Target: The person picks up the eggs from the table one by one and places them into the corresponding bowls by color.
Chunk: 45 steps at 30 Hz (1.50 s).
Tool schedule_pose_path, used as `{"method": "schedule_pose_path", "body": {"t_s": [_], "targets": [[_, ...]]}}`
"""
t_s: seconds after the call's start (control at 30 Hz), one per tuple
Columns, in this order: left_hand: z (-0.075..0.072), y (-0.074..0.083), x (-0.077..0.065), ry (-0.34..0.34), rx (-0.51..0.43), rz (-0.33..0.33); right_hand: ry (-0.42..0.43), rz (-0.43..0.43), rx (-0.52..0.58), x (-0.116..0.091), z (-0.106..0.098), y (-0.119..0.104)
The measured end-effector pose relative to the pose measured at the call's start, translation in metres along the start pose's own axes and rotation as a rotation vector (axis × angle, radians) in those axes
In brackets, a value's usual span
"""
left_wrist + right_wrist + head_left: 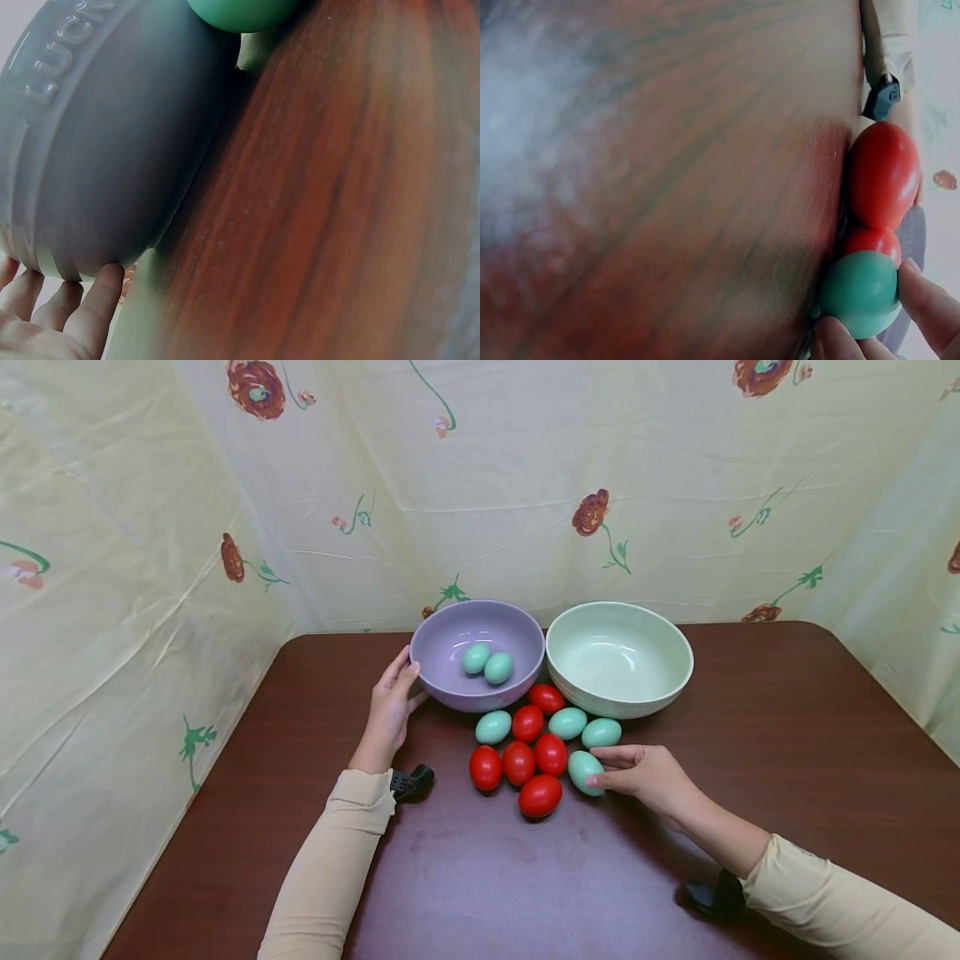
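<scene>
My right hand (645,777) pinches a mint-green egg (585,772) between thumb and fingers at the right edge of a group of eggs; the right wrist view shows this green egg (861,294) close up, with a red egg (885,175) beyond. My left hand (392,706) rests its fairly straight fingers against the outer left side of a purple bowl (480,700). In the left wrist view, fingertips (111,276) touch the bowl's wall (135,142). Two green eggs (498,668) lie inside the purple bowl. Several red eggs (540,797) and green eggs (492,727) lie before the bowls.
A pale green bowl (621,703) with no eggs visible inside stands right of the purple one, almost touching it. Both are near the back edge of the dark wooden table (465,877). Flowered cloth (510,485) hangs behind and at the sides.
</scene>
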<state>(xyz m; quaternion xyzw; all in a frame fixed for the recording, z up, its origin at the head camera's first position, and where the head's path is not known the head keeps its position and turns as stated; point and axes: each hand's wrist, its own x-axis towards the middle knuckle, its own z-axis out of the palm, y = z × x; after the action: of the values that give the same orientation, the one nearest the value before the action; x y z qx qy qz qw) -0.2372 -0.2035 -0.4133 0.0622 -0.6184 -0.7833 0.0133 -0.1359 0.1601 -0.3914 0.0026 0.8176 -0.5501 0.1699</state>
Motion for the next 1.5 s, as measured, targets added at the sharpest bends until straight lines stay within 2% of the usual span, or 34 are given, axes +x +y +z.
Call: {"method": "schedule_pose_path", "body": {"t_s": [0.33,0.67,0.93,1.27,1.5], "targets": [[0.001,-0.002,0.0,0.008,0.019,0.031,0.006,0.006,0.004,-0.001,-0.003,-0.002],[0.001,-0.002,-0.001,0.009,0.027,0.027,-0.012,-0.024,0.056,-0.005,-0.007,-0.015],[0.002,-0.001,-0.002,0.009,0.03,0.032,0.003,-0.061,0.005,-0.006,-0.011,-0.028],[0.002,-0.001,-0.003,0.012,0.001,0.042,-0.037,-0.1,0.011,-0.005,-0.009,-0.042],[0.003,-0.001,-0.003,0.01,0.013,0.041,-0.063,-0.124,0.019,-0.003,-0.004,-0.052]]}}
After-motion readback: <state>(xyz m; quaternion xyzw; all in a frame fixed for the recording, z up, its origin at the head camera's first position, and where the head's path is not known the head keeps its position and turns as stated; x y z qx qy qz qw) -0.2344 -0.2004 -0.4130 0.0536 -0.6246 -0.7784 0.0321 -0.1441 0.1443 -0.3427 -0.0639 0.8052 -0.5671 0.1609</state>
